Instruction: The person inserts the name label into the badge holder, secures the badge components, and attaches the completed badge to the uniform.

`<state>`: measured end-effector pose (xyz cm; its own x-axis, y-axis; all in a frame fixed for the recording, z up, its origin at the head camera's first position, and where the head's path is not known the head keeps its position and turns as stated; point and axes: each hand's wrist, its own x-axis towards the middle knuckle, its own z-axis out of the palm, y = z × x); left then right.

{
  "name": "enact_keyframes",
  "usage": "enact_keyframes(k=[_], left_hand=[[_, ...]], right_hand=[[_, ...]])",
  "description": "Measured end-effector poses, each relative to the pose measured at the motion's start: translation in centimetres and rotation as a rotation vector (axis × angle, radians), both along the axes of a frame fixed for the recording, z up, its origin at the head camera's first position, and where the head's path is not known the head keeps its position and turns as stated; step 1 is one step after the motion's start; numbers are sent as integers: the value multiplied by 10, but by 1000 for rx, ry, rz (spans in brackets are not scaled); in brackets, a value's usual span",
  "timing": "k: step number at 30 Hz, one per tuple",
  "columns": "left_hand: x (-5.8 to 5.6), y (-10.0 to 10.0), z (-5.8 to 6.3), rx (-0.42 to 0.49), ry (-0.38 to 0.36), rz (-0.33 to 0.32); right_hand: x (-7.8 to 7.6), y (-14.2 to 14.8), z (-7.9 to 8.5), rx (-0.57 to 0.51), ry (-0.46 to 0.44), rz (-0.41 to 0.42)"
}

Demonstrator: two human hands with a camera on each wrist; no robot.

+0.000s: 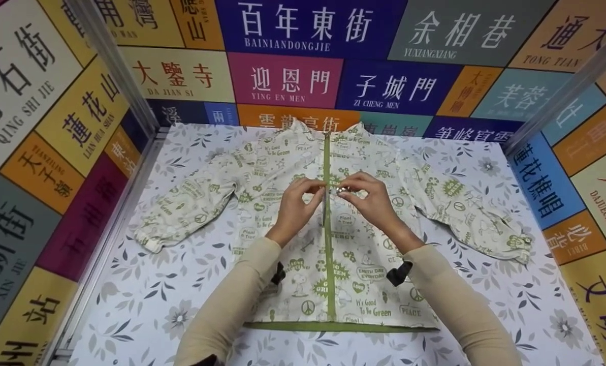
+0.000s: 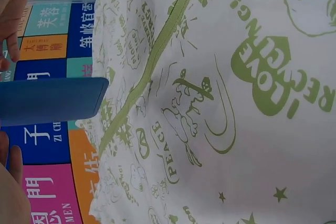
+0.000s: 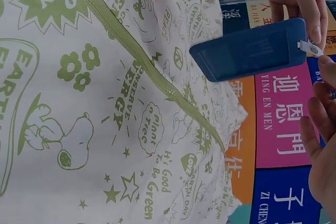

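A blue card holder [image 3: 249,48] hangs above the printed jacket [image 1: 292,244], seen edge-on from the head view. A white strap [image 3: 310,49] with a snap is fastened at its top end. My left hand [image 1: 300,198] pinches at the top of the holder with thumb and fingers. Close beside it, my right hand [image 1: 368,197] pinches a small shiny metal clip [image 1: 341,190] at the strap. In the left wrist view the holder [image 2: 52,100] is between the two hands, whose fingertips are mostly out of frame.
The jacket lies spread face up, sleeves out, with a green zip strip [image 1: 330,264] down its front. Beneath it is a flower-patterned table cover [image 1: 150,305]. Panels of coloured street signs [image 1: 287,79] wall in the back and both sides.
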<state>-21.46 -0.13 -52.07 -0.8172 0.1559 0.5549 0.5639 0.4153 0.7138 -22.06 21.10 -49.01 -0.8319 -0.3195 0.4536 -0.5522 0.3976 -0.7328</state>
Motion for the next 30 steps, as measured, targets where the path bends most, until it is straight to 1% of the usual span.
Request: enact_keyframes(k=[5,8,12,15,21,25,30], left_hand=[[1,-2,-5,-2,12,32],[4,-3,-9,-15,-3,45],[7,-2,-12,-13,-29,47],[6,-2,-13,-4,-30,48],[6,-3,-14,10,-32,47],[7,-4,-14,17,-60,38],[7,-6,-16,22,-88,24]], right_hand=[[1,2,0,-26,-13,-23],[2,2,2,-56,-25,-26],[13,-5,17,-70,-34,-41],[20,-10,27,-62,-34,-56],[19,-10,27,-47,-26,-54],[19,-11,27,-37,-18,-59],[19,-13,29,-39,-10,-45]])
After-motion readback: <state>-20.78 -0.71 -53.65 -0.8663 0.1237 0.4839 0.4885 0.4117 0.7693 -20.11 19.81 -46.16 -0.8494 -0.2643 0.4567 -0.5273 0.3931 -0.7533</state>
